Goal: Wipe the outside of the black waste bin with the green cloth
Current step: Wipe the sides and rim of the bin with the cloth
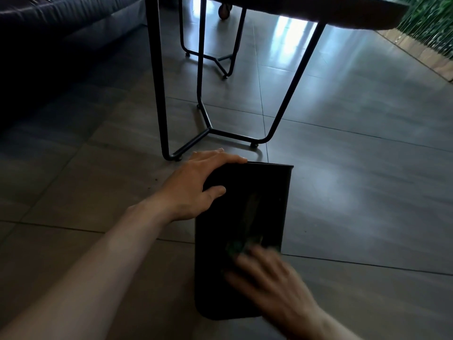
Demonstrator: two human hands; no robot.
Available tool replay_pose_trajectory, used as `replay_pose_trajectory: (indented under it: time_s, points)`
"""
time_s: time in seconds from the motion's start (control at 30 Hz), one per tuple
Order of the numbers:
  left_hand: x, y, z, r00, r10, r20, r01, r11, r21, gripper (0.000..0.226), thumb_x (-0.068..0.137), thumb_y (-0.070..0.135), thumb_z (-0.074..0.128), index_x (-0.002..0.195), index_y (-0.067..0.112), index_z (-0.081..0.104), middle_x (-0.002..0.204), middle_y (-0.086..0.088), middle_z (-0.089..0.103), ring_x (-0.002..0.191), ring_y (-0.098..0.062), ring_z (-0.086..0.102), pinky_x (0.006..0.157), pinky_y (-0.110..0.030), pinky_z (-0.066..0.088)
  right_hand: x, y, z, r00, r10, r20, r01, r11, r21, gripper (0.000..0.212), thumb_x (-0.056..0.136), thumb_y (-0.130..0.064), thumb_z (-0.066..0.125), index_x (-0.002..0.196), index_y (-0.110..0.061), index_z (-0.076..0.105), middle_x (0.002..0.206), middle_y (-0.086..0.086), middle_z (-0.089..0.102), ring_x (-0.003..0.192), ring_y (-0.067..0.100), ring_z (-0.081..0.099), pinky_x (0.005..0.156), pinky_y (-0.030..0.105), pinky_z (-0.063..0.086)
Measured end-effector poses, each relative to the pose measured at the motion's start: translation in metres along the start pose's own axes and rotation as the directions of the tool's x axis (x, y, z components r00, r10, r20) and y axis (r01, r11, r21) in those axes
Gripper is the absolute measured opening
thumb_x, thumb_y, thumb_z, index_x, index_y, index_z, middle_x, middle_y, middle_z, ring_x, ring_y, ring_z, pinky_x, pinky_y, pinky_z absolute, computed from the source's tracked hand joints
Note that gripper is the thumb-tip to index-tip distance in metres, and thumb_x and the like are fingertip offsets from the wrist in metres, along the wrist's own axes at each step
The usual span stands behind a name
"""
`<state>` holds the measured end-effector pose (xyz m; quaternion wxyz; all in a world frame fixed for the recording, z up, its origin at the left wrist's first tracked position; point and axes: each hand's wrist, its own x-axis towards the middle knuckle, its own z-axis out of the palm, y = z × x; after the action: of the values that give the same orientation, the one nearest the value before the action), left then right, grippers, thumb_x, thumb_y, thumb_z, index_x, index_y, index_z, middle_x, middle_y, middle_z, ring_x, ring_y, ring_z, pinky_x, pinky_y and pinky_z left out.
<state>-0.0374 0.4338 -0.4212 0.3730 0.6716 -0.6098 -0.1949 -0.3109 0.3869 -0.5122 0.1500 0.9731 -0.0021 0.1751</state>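
head view: the black waste bin [241, 217] is lying on its side on the grey tiled floor [355, 192], its open rim pointing away toward the table legs [208, 128], its base nearest the camera. the left hand [196, 185] is gripping the far left corner by the rim, fingers curling over the top edge and thumb pressing on the upturned side. the right hand [267, 280] is blurring over the lower half of that upturned side, fingers spreading flat and pressing the green cloth [241, 247] against the bin; only a smear of green is showing past the fingertips. the table is standing just beyond the bin on thin black metal legs, one foot sitting close beside the left hand. a dark sofa [56, 33] is filling the upper left, and green foliage [431, 23] is showing in the top right corner
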Motion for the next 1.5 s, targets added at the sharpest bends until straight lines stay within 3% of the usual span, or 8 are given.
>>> replay_pose_trajectory:
  time_s: [0.17, 0.43, 0.57, 0.73, 1.0, 1.1, 1.27, 1.5]
  points:
    - [0.002, -0.002, -0.001, 1.0, 0.025, -0.011, -0.024, 0.999, 0.028, 0.07, 0.087, 0.014, 0.07, 0.138, 0.055, 0.045, 0.147, 0.016, 0.051, 0.149, -0.003, 0.027, 0.121, -0.043, 0.031, 0.089, 0.057, -0.032, 0.802, 0.575, -0.163, -0.539, 0.813, 0.218, 0.058, 0.089, -0.034, 0.064, 0.142, -0.015, 0.053, 0.137, 0.016, 0.043, 0.133, 0.041, 0.04, 0.108, 0.048, 0.037]
    - [0.003, 0.002, 0.002, 1.0, 0.017, 0.005, -0.017, 1.0, -0.01, 0.072, 0.086, 0.015, 0.07, 0.134, 0.062, 0.045, 0.146, 0.018, 0.049, 0.149, 0.004, 0.022, 0.119, -0.038, 0.027, -0.031, -0.043, 0.009, 0.984, -0.064, 0.166, 0.068, 0.997, -0.02, 0.034, 0.088, -0.037, 0.067, 0.121, -0.033, 0.059, 0.13, 0.005, 0.049, 0.116, 0.03, 0.047, 0.089, 0.041, 0.059]
    - [0.004, 0.005, 0.002, 0.999, 0.034, -0.002, -0.034, 0.999, 0.005, 0.072, 0.085, 0.011, 0.071, 0.135, 0.058, 0.047, 0.146, 0.017, 0.051, 0.149, 0.002, 0.025, 0.121, -0.041, 0.029, 0.006, -0.003, -0.005, 0.972, 0.226, -0.061, -0.221, 0.972, 0.086, 0.038, 0.089, -0.025, 0.061, 0.126, -0.024, 0.055, 0.127, 0.011, 0.047, 0.114, 0.037, 0.048, 0.091, 0.048, 0.057]
    - [0.004, 0.005, 0.001, 1.0, 0.027, 0.0, -0.027, 0.999, 0.019, 0.071, 0.086, 0.01, 0.071, 0.137, 0.053, 0.048, 0.146, 0.015, 0.051, 0.148, 0.001, 0.027, 0.121, -0.039, 0.03, 0.095, 0.072, -0.036, 0.757, 0.619, -0.208, -0.578, 0.784, 0.228, 0.056, 0.083, -0.03, 0.074, 0.133, -0.015, 0.056, 0.134, 0.016, 0.045, 0.121, 0.038, 0.044, 0.096, 0.044, 0.041]
    - [0.008, 0.004, 0.004, 1.0, 0.029, 0.001, -0.029, 1.0, 0.009, 0.072, 0.084, 0.013, 0.072, 0.134, 0.059, 0.047, 0.145, 0.018, 0.051, 0.149, 0.002, 0.025, 0.121, -0.044, 0.03, -0.023, -0.031, 0.005, 0.995, 0.096, 0.029, -0.097, 0.995, 0.035, 0.031, 0.096, -0.028, 0.055, 0.127, -0.025, 0.06, 0.129, 0.007, 0.05, 0.113, 0.032, 0.05, 0.086, 0.044, 0.06]
    - [0.01, 0.005, 0.003, 1.0, 0.026, -0.011, -0.025, 1.0, 0.01, 0.072, 0.084, 0.011, 0.072, 0.135, 0.056, 0.048, 0.146, 0.016, 0.052, 0.149, 0.002, 0.026, 0.121, -0.042, 0.03, 0.002, -0.007, -0.005, 0.978, 0.202, -0.048, -0.197, 0.976, 0.096, 0.034, 0.093, -0.026, 0.054, 0.127, -0.023, 0.056, 0.128, 0.009, 0.047, 0.113, 0.034, 0.049, 0.088, 0.046, 0.058]
    - [0.007, 0.006, 0.002, 1.0, 0.019, -0.012, -0.019, 0.999, 0.029, 0.071, 0.085, 0.011, 0.073, 0.137, 0.053, 0.049, 0.145, 0.014, 0.053, 0.148, 0.001, 0.028, 0.119, -0.032, 0.029, 0.088, 0.06, -0.028, 0.762, 0.62, -0.185, -0.58, 0.781, 0.23, 0.051, 0.083, -0.028, 0.071, 0.129, -0.015, 0.055, 0.13, 0.013, 0.043, 0.12, 0.038, 0.044, 0.096, 0.045, 0.043]
    - [0.009, 0.009, 0.004, 1.0, -0.006, 0.007, 0.006, 1.0, 0.012, 0.071, 0.085, 0.013, 0.072, 0.134, 0.058, 0.048, 0.145, 0.015, 0.051, 0.148, 0.002, 0.026, 0.119, -0.037, 0.03, -0.013, -0.03, 0.002, 0.965, 0.263, -0.013, -0.262, 0.963, 0.064, 0.033, 0.09, -0.026, 0.054, 0.119, -0.025, 0.07, 0.125, 0.009, 0.048, 0.11, 0.033, 0.049, 0.081, 0.048, 0.061]
